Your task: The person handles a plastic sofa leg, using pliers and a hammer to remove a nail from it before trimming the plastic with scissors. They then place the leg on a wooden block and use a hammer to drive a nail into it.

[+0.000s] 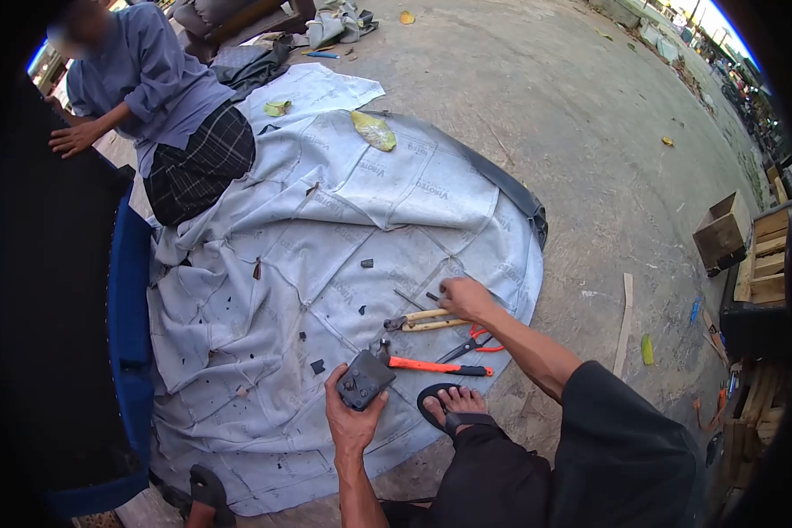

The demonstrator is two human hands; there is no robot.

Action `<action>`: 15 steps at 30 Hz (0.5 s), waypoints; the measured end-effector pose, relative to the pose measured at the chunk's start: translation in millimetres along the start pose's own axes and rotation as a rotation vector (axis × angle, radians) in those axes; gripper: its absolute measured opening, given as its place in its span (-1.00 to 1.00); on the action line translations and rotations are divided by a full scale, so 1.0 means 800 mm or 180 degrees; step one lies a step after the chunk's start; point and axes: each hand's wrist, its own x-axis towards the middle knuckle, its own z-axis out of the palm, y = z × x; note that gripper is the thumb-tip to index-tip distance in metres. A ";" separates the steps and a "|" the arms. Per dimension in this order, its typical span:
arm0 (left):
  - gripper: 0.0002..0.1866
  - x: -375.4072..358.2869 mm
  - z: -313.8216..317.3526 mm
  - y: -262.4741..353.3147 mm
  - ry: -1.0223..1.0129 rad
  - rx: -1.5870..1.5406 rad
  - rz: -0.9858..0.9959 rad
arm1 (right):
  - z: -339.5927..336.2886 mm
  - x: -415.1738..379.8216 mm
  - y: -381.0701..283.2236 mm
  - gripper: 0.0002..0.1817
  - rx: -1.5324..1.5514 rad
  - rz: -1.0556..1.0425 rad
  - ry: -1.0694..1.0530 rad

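Note:
My left hand (pixel 352 421) holds a dark, boxy block (pixel 363 380) with round marks on its face, above the pale cloth (pixel 326 238). Over the tools on the right, my right hand (pixel 468 299) has its fingers pinched together at a small dark piece (pixel 434 297); whether it grips that piece is unclear. Just below that hand lie pincers with yellowish handles (pixel 427 321). Scissors with orange grips (pixel 475 344) rest beside them. An orange-handled hammer (pixel 440 365) lies close to the block, its head partly hidden behind it. A thin rod (pixel 408 300) lies left of my right hand.
Another person (pixel 172 106) sits at the upper left, a hand on a large black and blue panel (pixel 128 334). Leaves (pixel 374 131) and dark scraps (pixel 318 366) lie on the cloth. Wooden boxes (pixel 722 227) stand at the right. My sandalled foot (pixel 456 405) is near the hammer.

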 end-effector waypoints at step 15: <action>-0.05 0.050 0.022 -0.002 -0.0184 -0.0443 0.0091 | 0.036 0.043 -0.060 -0.61 0.0100 0.0253 -0.0076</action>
